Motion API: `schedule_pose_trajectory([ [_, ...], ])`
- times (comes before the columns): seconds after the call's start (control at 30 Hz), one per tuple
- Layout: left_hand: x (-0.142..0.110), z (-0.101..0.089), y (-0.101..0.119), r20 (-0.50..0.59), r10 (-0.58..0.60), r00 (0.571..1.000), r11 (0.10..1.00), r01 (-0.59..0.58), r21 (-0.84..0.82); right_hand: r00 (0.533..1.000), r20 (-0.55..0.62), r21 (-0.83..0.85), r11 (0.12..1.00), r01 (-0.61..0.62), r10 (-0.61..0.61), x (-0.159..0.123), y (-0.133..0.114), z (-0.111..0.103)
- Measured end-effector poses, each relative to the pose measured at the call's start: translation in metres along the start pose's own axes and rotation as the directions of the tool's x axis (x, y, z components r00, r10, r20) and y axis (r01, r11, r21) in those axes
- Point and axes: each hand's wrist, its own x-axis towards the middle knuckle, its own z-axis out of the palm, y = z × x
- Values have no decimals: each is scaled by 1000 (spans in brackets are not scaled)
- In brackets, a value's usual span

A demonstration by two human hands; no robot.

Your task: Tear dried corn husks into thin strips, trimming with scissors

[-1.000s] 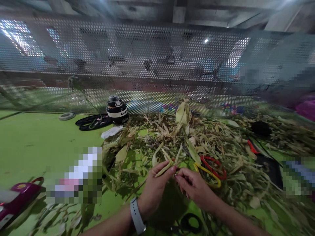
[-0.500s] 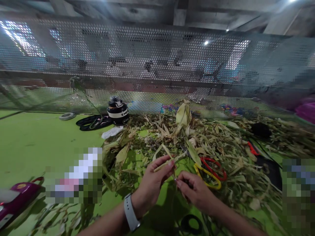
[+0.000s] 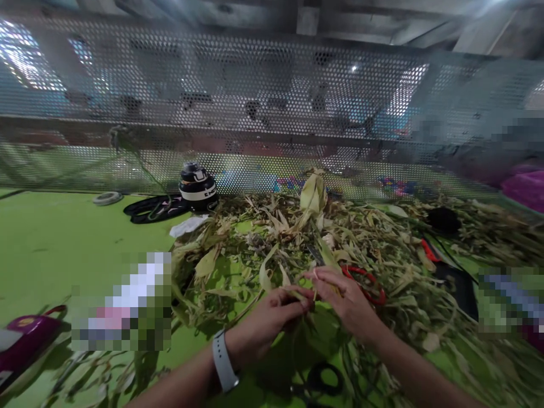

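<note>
My left hand (image 3: 274, 317), with a pale watch band on its wrist, is closed in a pinch on thin strips of corn husk (image 3: 285, 276). Their pale ends stick up past its fingers. Right beside its fingertips, my right hand (image 3: 346, 300) bends its fingers over the same husk and pinches at it; its thumb is partly hidden. Under and behind the right hand lie scissors with a red handle loop (image 3: 376, 292). Below both hands, a black-handled tool (image 3: 325, 378), probably scissors, rests on the green surface.
Dry husk scraps (image 3: 374, 238) cover the green tabletop (image 3: 85, 232). At the back stand a black-and-white bottle (image 3: 198, 190) and an upright husk bundle (image 3: 313, 195), before a perforated metal panel (image 3: 255, 113). A purple device (image 3: 28, 340) lies left, a dark pouch (image 3: 457, 289) right.
My right hand has risen from below the left fingers to beside them, now covering the yellow scissor loop. My left hand has lowered slightly, still pinching the husk. The view shifted a little.
</note>
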Motion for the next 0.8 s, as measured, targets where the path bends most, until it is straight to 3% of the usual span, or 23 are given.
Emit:
schedule_pose_trajectory([
  [0.07,0,2,-1,13,-20,1000,998,21,-58,992,84,169,980,-106,93,2,5,6],
  [0.13,0,3,-2,28,-24,999,996,26,-88,985,76,303,938,-169,153,1,9,13],
  [0.23,2,4,-6,64,6,998,999,-2,-52,985,35,398,902,-168,168,-2,13,20],
  [0.4,5,3,-13,114,90,989,993,-98,70,981,-29,430,888,-161,191,-6,10,24],
  [0.57,0,1,-12,218,-25,976,987,-10,161,962,-88,461,867,-190,257,-7,7,26],
  [0.7,0,2,-12,231,-71,970,997,63,39,961,-33,427,874,-233,273,-3,9,23],
  [0.8,3,2,-11,171,-51,984,994,67,-88,969,52,273,930,-246,241,2,10,13],
])
